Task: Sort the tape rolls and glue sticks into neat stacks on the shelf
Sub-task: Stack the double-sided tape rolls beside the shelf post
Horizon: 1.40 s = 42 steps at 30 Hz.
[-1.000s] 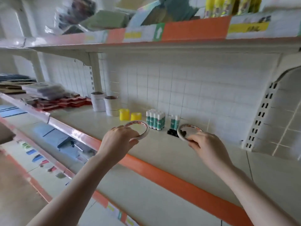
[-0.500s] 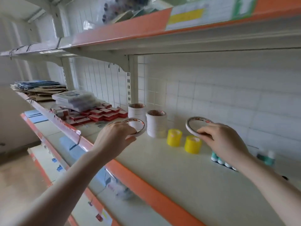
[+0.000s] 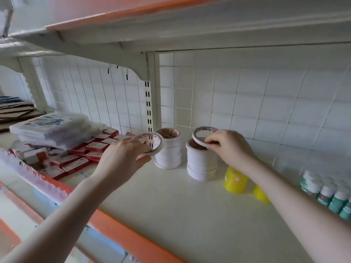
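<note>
Two stacks of white tape rolls stand at the back of the cream shelf [image 3: 190,215]: a left stack [image 3: 168,152] and a right stack [image 3: 201,164]. My left hand [image 3: 123,160] grips a thin white tape roll [image 3: 154,144] just in front and left of the left stack. My right hand [image 3: 229,147] pinches another thin roll [image 3: 199,134], tilted, its low edge touching the top of the right stack. Two yellow tape rolls [image 3: 235,182] sit to the right, partly behind my right forearm. Green-and-white glue sticks [image 3: 328,192] stand upright at the far right.
Red-and-white small boxes [image 3: 76,154] lie in a heap left of the stacks, with plastic-wrapped packs [image 3: 53,128] on top. A slotted upright post [image 3: 149,103] rises behind the left stack. An orange-edged shelf [image 3: 133,14] hangs close overhead.
The view has moved in closer and left. Both hands carried their rolls to the white stacks; the right hand's roll now touches the top of the right stack.
</note>
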Each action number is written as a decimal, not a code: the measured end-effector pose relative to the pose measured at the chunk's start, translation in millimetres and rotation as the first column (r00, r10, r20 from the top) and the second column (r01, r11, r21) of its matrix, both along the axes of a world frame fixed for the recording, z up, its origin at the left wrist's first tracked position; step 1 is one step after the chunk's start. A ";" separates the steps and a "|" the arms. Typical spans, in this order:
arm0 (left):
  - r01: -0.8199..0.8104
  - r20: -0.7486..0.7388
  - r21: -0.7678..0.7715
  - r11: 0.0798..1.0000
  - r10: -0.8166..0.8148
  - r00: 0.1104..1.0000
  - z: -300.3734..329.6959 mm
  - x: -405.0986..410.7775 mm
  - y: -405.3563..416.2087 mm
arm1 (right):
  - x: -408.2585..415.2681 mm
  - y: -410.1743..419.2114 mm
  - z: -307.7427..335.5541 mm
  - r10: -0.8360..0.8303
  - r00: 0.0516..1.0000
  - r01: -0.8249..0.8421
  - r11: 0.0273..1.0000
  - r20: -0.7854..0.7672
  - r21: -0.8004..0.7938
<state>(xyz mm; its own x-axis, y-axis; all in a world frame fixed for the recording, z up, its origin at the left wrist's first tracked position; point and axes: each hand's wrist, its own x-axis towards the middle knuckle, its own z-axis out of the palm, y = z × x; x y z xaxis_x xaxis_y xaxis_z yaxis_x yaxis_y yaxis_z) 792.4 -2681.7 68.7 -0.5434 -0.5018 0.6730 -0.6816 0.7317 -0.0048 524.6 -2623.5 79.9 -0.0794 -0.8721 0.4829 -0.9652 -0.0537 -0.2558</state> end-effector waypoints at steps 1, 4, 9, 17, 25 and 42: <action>0.009 0.008 0.002 1.000 -0.009 1.000 0.0 2.1 -10.0 | 2.6 -4.7 -0.5 -0.024 1.000 0.023 1.000 0.015 0.020; 0.060 0.016 -0.014 0.998 -0.060 0.998 2.5 5.8 -35.5 | 8.6 -15.0 -3.2 -0.059 0.997 0.056 0.995 0.044 0.081; 0.131 -0.006 -0.026 0.991 -0.131 0.991 6.8 6.6 -58.8 | 17.4 -26.0 -2.1 -0.069 0.997 0.065 0.992 0.038 0.105; 0.184 -0.032 -0.011 0.983 -0.184 0.982 2.2 3.0 -80.6 | 17.7 -33.0 -0.1 -0.062 0.998 0.065 0.987 -0.030 0.144; 0.188 -0.039 -0.011 0.982 -0.189 0.981 7.0 -5.8 -83.2 | 10.1 -28.0 -1.7 -0.038 0.999 0.036 0.986 0.008 0.161; 0.180 0.016 -0.021 0.984 -0.179 0.984 11.3 -27.2 -88.1 | 1.5 -23.6 -3.5 -0.011 0.987 -0.019 0.982 0.158 0.190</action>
<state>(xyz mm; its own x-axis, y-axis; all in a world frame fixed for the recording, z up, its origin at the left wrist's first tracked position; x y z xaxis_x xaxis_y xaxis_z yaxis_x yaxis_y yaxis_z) 765.2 -2769.8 80.0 -0.6325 -0.3804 0.6747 -0.5389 0.8418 -0.0307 526.1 -2647.1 76.4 -0.1377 -0.9473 0.2893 -0.9119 0.0072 -0.4104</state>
